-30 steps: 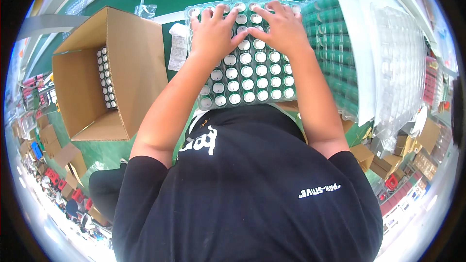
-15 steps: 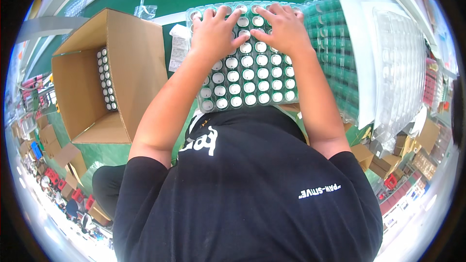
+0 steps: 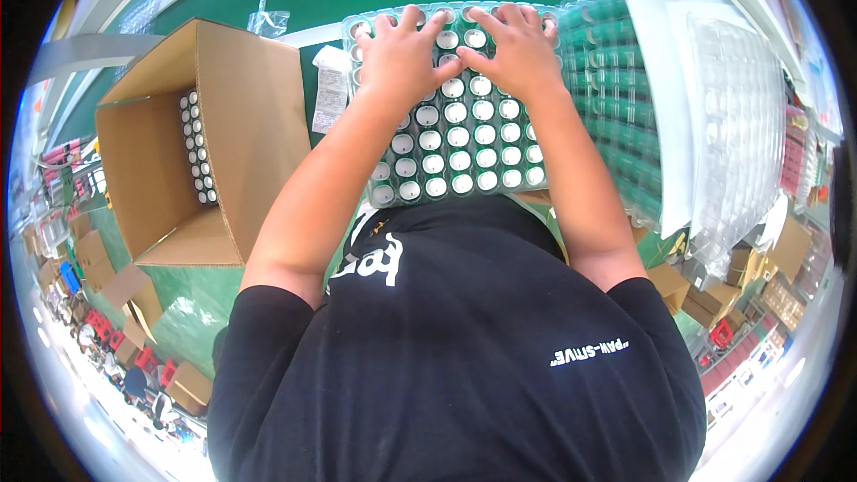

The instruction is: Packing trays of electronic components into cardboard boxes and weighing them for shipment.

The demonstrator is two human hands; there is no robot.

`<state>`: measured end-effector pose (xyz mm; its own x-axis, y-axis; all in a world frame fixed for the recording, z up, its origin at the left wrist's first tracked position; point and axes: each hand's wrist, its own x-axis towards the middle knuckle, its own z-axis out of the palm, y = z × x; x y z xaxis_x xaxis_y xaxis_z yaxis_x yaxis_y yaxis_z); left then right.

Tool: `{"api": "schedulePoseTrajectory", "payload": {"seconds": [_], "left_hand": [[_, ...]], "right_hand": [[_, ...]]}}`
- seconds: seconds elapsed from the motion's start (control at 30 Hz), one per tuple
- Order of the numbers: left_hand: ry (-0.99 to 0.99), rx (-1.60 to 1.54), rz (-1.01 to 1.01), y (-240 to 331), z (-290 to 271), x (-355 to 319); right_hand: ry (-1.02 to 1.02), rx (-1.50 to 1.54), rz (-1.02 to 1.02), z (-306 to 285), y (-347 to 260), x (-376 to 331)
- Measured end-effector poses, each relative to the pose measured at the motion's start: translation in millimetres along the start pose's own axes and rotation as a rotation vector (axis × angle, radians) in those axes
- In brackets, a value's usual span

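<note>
In front of my body lies a clear plastic tray (image 3: 375, 203) filled with rows of small round white-topped cylinders (image 3: 458, 137) with green sides. My left hand (image 3: 400, 52) rests on the far left part of the tray, fingers spread over the cylinder tops. Beside it, my right hand (image 3: 518, 49) lies over the far right part, its fingers also spread. The two thumbs point toward each other near the middle, slightly apart. Both hands press flat and grasp nothing; the cylinders beneath them are hidden.
At left, an open cardboard box (image 3: 254, 143) holds more white-topped cylinders against its inner side. A label sheet (image 3: 331, 89) lies between box and tray. Stacked green-filled trays (image 3: 611, 98), a white foam sheet (image 3: 665, 80) and clear empty trays (image 3: 736, 125) stand at right.
Both hands stay on the tray with only a slight shift; my left hand sits a little more to the right. My leg at the lower left is no longer seen.
</note>
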<state>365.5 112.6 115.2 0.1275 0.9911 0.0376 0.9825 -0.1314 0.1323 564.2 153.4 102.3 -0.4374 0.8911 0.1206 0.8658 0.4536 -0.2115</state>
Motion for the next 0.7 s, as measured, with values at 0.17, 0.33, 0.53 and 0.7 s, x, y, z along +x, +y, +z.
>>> {"api": "schedulePoseTrajectory", "payload": {"seconds": [0.17,0.33,0.53,0.7], "left_hand": [[-0.043,0.030,-0.019,0,-3,2],[-0.128,0.041,-0.014,6,-9,6],[-0.056,0.020,0.075,-5,-29,-30],[0.403,-0.514,-0.319,-20,-19,-99]], "right_hand": [[0.065,-0.028,-0.012,6,-3,-1],[0.022,0.008,0.006,5,4,-1],[0.125,0.040,0.014,-22,-5,-39],[0.262,0.284,0.416,-20,14,-98]]}}
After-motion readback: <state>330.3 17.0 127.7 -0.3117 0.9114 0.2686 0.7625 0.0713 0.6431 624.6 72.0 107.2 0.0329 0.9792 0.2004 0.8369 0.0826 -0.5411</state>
